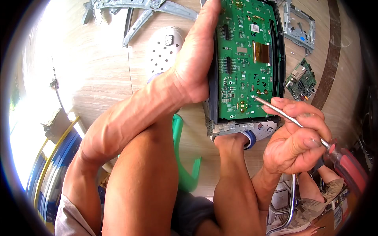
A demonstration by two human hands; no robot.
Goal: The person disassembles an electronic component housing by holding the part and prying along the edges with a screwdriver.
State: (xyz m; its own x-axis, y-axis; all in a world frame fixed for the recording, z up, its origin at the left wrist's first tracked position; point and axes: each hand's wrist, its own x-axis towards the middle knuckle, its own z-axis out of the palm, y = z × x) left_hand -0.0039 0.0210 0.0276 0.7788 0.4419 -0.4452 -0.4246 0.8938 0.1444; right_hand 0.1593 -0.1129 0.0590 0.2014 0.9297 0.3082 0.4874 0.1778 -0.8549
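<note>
My left hand (197,55) grips the left edge of a black-framed electronic unit, its thumb pointing up along the side. A green circuit board (246,80) faces up in that frame, with black pin headers, an orange-brown ribbon cable (261,52) and handwritten marks. A metal bracket (228,128) shows along the unit's lower edge. In my right hand (297,141) is a screwdriver (289,118) with a red and clear handle, its shaft pinched between thumb and fingers. Its tip meets the board's lower right area, near a small round screw spot; whether it touches cannot be told.
On the tiled floor lie a loose circuit board (302,80), a metal frame (300,27) and a metal arm mechanism (145,8). White clogs (163,49) are on my feet. Between my legs shows green plastic (189,177). Another person's leg (311,187) is at lower right.
</note>
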